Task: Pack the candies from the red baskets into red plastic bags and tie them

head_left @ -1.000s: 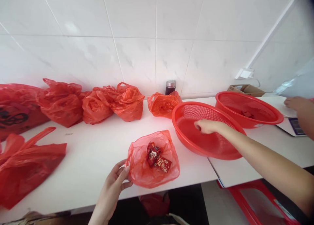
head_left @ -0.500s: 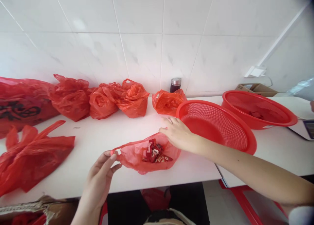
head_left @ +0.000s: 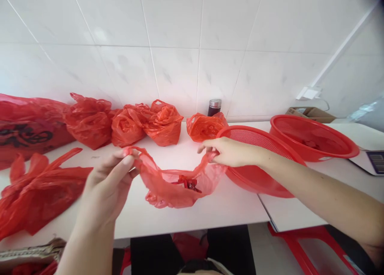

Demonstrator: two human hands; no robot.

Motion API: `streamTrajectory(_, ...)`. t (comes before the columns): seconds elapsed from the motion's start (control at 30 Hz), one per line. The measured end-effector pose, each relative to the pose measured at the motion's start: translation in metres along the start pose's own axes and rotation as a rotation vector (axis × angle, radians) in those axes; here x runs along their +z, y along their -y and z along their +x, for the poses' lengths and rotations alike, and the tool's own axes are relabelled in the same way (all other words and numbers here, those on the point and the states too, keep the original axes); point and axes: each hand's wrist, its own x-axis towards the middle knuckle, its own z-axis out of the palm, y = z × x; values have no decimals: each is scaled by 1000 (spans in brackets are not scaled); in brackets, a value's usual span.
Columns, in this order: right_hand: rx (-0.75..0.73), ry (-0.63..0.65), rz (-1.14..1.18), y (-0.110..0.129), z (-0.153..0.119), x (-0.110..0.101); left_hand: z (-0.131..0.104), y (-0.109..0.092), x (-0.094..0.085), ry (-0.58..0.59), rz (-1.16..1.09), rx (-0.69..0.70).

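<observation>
A thin red plastic bag [head_left: 171, 193] hangs between my two hands over the near part of the white table, its mouth spread. Inside it several small red wrapped packets [head_left: 190, 183] show, partly hidden by the bag's front side. My left hand [head_left: 111, 179] pinches the bag's left handle between thumb and fingers. On the other side, my right hand [head_left: 223, 151] grips the bag's right edge with its fingers curled, the forearm passing over a red perforated basket [head_left: 261, 183].
Several full red bags [head_left: 162, 125] stand along the tiled wall, beside a dark bottle with a silver lid [head_left: 215, 107]. A second red basket [head_left: 315, 141] holds small red items, with a scale [head_left: 372, 161] at its right. Below the table edge stands a red stool [head_left: 303, 243].
Both hands have lifted the bag's sides, and its mouth has risen and tilted. My right hand has gone from resting at the rim to gripping the right edge.
</observation>
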Motion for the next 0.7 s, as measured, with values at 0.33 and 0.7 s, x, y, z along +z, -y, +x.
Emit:
streamTrajectory(0.33, -214, -108, 237, 36, -10, -46, 14, -9, -9, -64, 51, -80)
streamTrajectory(0.7, -363, -99, 179, 55, 6, -52, 17, 0, -3, -21, -17, -139)
